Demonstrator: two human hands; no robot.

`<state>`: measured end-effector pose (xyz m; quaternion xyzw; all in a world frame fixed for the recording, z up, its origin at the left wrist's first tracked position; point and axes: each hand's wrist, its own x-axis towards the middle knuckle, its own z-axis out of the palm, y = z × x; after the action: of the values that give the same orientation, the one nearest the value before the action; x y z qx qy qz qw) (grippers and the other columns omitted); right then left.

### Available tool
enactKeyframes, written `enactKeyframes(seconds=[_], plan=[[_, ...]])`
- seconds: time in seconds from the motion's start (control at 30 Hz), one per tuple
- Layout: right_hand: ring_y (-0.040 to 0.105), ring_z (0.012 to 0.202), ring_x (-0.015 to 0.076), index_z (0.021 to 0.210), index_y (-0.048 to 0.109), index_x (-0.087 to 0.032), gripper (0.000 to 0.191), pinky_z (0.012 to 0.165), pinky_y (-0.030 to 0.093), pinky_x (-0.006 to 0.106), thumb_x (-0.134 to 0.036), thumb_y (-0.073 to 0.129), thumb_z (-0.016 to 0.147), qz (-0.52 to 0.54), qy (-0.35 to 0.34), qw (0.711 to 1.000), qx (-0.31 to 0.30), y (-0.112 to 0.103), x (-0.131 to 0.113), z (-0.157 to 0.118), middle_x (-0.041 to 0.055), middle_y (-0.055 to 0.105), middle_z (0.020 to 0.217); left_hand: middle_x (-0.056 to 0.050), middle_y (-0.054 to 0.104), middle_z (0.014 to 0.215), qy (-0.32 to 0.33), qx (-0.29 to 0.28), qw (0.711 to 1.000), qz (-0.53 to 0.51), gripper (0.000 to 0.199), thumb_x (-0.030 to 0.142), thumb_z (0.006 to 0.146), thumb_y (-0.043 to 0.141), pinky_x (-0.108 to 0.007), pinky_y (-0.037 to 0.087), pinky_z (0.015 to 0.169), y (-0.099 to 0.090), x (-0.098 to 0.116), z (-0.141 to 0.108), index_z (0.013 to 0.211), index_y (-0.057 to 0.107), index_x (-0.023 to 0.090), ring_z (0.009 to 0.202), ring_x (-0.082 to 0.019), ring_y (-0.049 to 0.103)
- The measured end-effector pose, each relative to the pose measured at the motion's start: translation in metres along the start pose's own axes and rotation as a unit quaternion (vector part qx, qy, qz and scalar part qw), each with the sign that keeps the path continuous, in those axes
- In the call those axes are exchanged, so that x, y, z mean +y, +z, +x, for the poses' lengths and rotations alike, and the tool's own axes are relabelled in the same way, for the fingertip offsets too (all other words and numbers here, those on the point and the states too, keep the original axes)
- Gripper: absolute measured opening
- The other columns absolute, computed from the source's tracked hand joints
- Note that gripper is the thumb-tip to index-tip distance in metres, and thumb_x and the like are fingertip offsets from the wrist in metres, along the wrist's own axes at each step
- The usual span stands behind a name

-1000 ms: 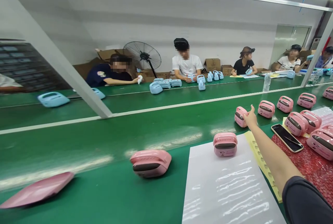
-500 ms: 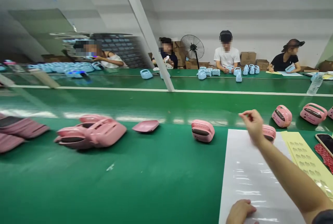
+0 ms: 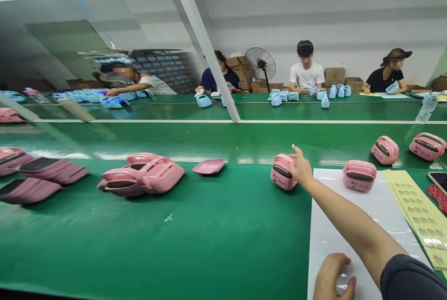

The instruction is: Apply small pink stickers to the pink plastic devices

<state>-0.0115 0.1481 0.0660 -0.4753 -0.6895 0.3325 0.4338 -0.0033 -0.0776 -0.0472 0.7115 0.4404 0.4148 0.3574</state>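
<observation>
My right hand (image 3: pixel 301 168) reaches out across the bench to a pink plastic case (image 3: pixel 282 173) with a top handle and a dark oval panel. Its fingers are on the case's right side and handle, while the index finger points up with a tiny pale bit at its tip, too small to name. My left hand (image 3: pixel 331 276) is low over a glossy white sheet (image 3: pixel 328 218), fingers curved and apart; a shiny patch shows between thumb and fingers. Another pink case (image 3: pixel 359 176) stands on the sheet's far end. Beside it lies a yellow sticker sheet (image 3: pixel 415 207).
Pink shells (image 3: pixel 143 176) and a flat pink piece (image 3: pixel 208 166) lie left on the green bench (image 3: pixel 209 235). More pink cases (image 3: pixel 384 150) stand far right, near a phone (image 3: pixel 439 181). Beyond a slanted post (image 3: pixel 209 53), several people handle blue cases; a water bottle (image 3: pixel 426 108) stands there.
My right hand has gone left from above the sheet to the pink case, which has turned. Its pinch has loosened. My left hand has curled up from lying flatter. The view has shifted left.
</observation>
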Motion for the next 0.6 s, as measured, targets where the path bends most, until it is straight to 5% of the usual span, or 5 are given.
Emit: enactKeyframes(seconds=[0.13, 0.23, 0.4, 0.47, 0.6], plan=[[0.065, 0.069, 0.0146, 0.135, 0.020, -0.024, 0.070, 0.074, 0.051, 0.034, -0.013, 0.053, 0.074, 0.070, 0.005, 0.997, 0.020, -0.043, -0.001, -0.033, 0.0101, 0.058, 0.118, -0.012, 0.060, 0.117, -0.045, 0.136, 0.984, -0.110, 0.044, 0.026, 0.077, 0.057, -0.042, 0.048, 0.087, 0.000, 0.005, 0.002, 0.121, 0.049, 0.024, 0.104, -0.026, 0.059], [0.066, 0.066, 0.0144, 0.132, 0.020, -0.026, 0.074, 0.066, 0.053, 0.032, -0.022, 0.060, 0.070, 0.245, 0.055, 0.968, 0.024, -0.076, -0.005, -0.070, 0.0082, 0.060, 0.111, -0.007, 0.058, 0.119, -0.062, 0.237, 0.924, -0.295, 0.047, 0.044, 0.078, 0.059, -0.045, 0.048, 0.088, -0.011, 0.008, 0.009, 0.122, 0.045, 0.034, 0.109, -0.027, 0.057], [0.066, 0.061, 0.0144, 0.122, 0.028, -0.026, 0.074, 0.063, 0.055, 0.034, -0.025, 0.071, 0.062, 0.394, 0.179, 0.901, -0.001, -0.101, -0.003, -0.145, 0.0039, 0.059, 0.100, 0.000, 0.059, 0.125, -0.073, 0.198, 0.898, -0.385, 0.088, 0.078, 0.052, 0.058, -0.052, 0.041, 0.095, -0.023, 0.000, 0.005, 0.130, 0.037, 0.044, 0.121, -0.034, 0.046], [0.065, 0.061, 0.0129, 0.120, 0.031, -0.027, 0.068, 0.063, 0.055, 0.034, -0.028, 0.070, 0.064, 0.388, 0.183, 0.903, 0.016, -0.104, 0.003, -0.171, 0.0043, 0.056, 0.103, 0.001, 0.063, 0.121, -0.104, 0.156, 0.889, -0.418, 0.088, 0.080, 0.048, 0.056, -0.052, 0.047, 0.089, -0.021, -0.006, -0.004, 0.129, 0.041, 0.047, 0.115, -0.036, 0.051], [0.062, 0.076, 0.0148, 0.113, 0.046, -0.026, 0.051, 0.058, 0.052, 0.030, -0.037, 0.066, 0.068, 0.238, 0.149, 0.954, 0.104, -0.138, 0.027, -0.206, 0.0071, 0.051, 0.112, 0.001, 0.068, 0.114, -0.154, 0.097, 0.865, -0.468, 0.068, 0.078, 0.067, 0.037, -0.053, 0.050, 0.085, -0.018, -0.007, -0.010, 0.127, 0.044, 0.048, 0.111, -0.033, 0.056]])
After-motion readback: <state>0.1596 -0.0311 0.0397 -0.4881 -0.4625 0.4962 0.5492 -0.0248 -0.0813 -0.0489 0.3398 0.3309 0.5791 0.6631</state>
